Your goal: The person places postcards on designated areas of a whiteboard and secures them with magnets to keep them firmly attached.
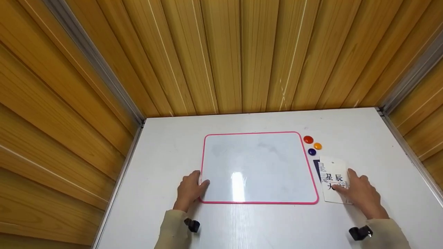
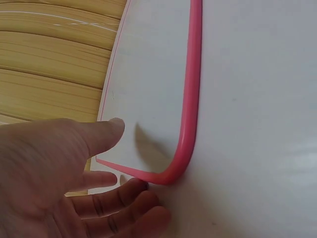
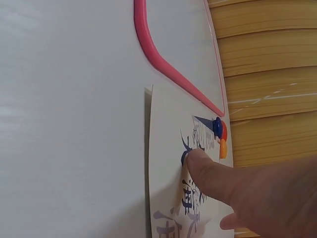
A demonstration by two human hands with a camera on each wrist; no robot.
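A whiteboard (image 1: 256,166) with a pink frame lies flat on the white table. My left hand (image 1: 189,189) is at its lower left side, the thumb over the board and the other fingers beside the frame (image 2: 185,124), loosely bent. To the right of the board lies a white card (image 1: 330,166) printed with dark characters, over a dark piece (image 1: 316,167) that shows at its left. My right hand (image 1: 363,193) is at the card's right side, thumb over the printing, other fingers spread along the edge. The card's near edge lifts slightly in the right wrist view.
A red round magnet (image 1: 308,139), an orange one (image 1: 317,146) and a dark blue one (image 1: 312,151) sit between the board's upper right corner and the card. Wood-patterned walls (image 1: 242,58) border the table (image 1: 162,152) at the back and sides.
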